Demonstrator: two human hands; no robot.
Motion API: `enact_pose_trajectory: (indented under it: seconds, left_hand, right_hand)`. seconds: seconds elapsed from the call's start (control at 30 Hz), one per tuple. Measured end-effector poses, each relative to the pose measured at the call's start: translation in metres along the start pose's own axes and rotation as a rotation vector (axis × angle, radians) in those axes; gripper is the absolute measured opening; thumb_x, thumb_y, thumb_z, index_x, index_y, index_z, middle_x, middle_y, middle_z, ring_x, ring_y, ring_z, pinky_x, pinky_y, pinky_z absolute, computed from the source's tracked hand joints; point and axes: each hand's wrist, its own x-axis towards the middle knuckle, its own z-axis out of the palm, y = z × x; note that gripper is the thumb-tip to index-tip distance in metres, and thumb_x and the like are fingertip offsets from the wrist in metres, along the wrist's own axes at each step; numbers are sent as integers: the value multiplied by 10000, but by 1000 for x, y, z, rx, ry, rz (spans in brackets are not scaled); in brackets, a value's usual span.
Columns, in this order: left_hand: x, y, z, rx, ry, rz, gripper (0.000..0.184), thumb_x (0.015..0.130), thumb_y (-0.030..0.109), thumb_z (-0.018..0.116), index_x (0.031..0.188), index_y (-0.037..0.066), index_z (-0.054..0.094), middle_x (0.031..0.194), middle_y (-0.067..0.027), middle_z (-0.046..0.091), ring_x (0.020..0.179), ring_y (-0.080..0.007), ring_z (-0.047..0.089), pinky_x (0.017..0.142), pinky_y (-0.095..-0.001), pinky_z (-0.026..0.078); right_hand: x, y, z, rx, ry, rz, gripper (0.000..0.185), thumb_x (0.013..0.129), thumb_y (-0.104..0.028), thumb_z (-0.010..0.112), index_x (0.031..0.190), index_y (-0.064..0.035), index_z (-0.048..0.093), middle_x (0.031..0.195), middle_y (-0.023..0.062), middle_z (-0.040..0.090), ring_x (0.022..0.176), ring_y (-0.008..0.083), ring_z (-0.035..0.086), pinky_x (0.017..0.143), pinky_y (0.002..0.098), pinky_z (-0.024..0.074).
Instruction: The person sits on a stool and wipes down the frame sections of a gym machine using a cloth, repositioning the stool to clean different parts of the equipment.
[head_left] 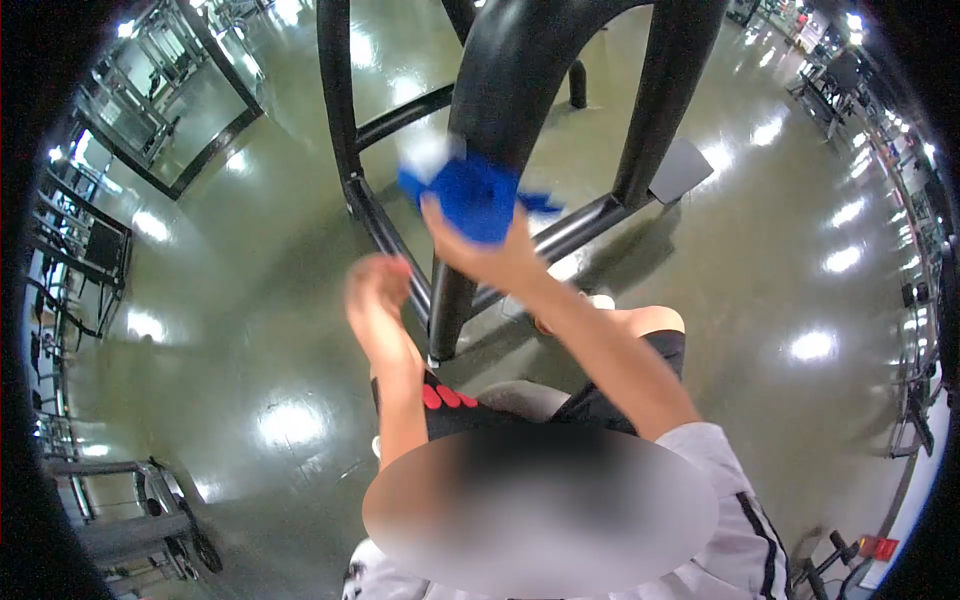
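A blue cloth (pixel 475 200) is bunched in my right hand (pixel 490 250), pressed against the thick black tube (pixel 505 90) of a machine frame. The fingers wrap round the cloth from below. Lower and to the left, my left hand (pixel 380 280) hangs in the air beside the frame's lower bars, its fingers curled and blurred. A small red spot shows at its fingertips; what it is cannot be made out. A whitish blur sits at the cloth's upper left edge.
The black frame's legs and crossbars (pixel 585 225) stand on the glossy floor (pixel 250 330) before my knees. A grey plate (pixel 682 172) is at its right foot. Gym machines line the left and right edges, with a mirror (pixel 190 90) at the upper left.
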Motion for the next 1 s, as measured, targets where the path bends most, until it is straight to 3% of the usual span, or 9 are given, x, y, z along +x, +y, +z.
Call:
enact_pose_trajectory:
  seconds: [0.03, 0.13, 0.27, 0.33, 0.47, 0.6, 0.7, 0.8, 1.0]
  left_hand:
    - [-18, -19, -10, 24, 31, -63, 200, 887, 173, 409, 979, 55, 541, 912, -82, 610, 873, -178, 565, 779, -310, 420]
    - [-72, -40, -25, 105, 37, -280, 132, 865, 129, 458, 948, 55, 530, 879, -51, 612, 819, -141, 567, 725, -262, 416]
    - [-92, -55, -52, 246, 15, -378, 96, 893, 92, 456, 964, 61, 512, 897, -35, 601, 842, -127, 574, 730, -243, 410]
    - [-86, -61, -62, 312, -18, -262, 100, 894, 87, 449, 962, 50, 512, 875, -37, 598, 822, -125, 570, 720, -241, 408]
    - [-46, -54, -39, 392, -90, 117, 117, 884, 70, 480, 985, 21, 514, 968, -75, 565, 901, -145, 540, 788, -276, 429]
    - [4, 3, 30, 447, -180, 511, 315, 852, 62, 501, 1163, 19, 475, 1163, -104, 517, 1078, -208, 499, 921, -336, 384]
    - [38, 52, 69, 372, -264, 643, 383, 874, 155, 539, 1218, 17, 443, 1201, -134, 504, 1103, -222, 489, 923, -344, 384]
    - [67, 101, 81, 612, -403, 967, 575, 799, 276, 663, 1229, -7, 407, 1214, -157, 441, 1087, -255, 463, 888, -365, 393]
    - [59, 96, 150, 612, -568, 1110, 714, 752, 190, 659, 1354, 41, 305, 1251, -214, 435, 1201, -338, 391, 1002, -444, 305]
  right_hand:
    - [-15, -26, -11, -7, 7, 3, 394, 806, -257, 538, 1167, -102, 514, 1092, 61, 577, 1060, 221, 531, 914, 378, 426]
    - [-67, -104, -50, 1956, -745, 442, 434, 788, -305, 611, 1150, -74, 546, 1097, 99, 601, 1063, 235, 550, 925, 317, 420]
    - [-83, -186, -51, 1946, -480, 684, 384, 740, -252, 651, 1114, -188, 595, 913, 105, 631, 853, 248, 618, 797, 331, 480]
    - [-69, -105, -52, 1838, -811, 537, 357, 717, -258, 681, 1062, -190, 617, 914, 77, 648, 818, 232, 626, 739, 331, 494]
    - [-39, 31, -40, 1181, 95, 554, 476, 754, -246, 623, 1214, -330, 532, 908, -48, 642, 619, 195, 601, 509, 333, 491]
    - [14, 123, -32, 825, 177, 733, 446, 774, -307, 592, 1211, -352, 520, 1096, -78, 556, 948, 240, 547, 695, 448, 467]
    - [43, 160, -22, 1078, 475, 900, 473, 772, -229, 587, 1221, -96, 525, 1238, 141, 493, 1149, 356, 435, 1003, 543, 231]
    - [57, 149, -17, 1091, 448, 1053, 709, 787, -227, 584, 1407, -119, 257, 1418, 149, 256, 1273, 404, 268, 1060, 546, 118]
    - [69, 65, -31, 951, 370, 1402, 785, 747, -403, 613, 1355, -20, 294, 1353, 266, 267, 1173, 528, 271, 931, 607, 263]
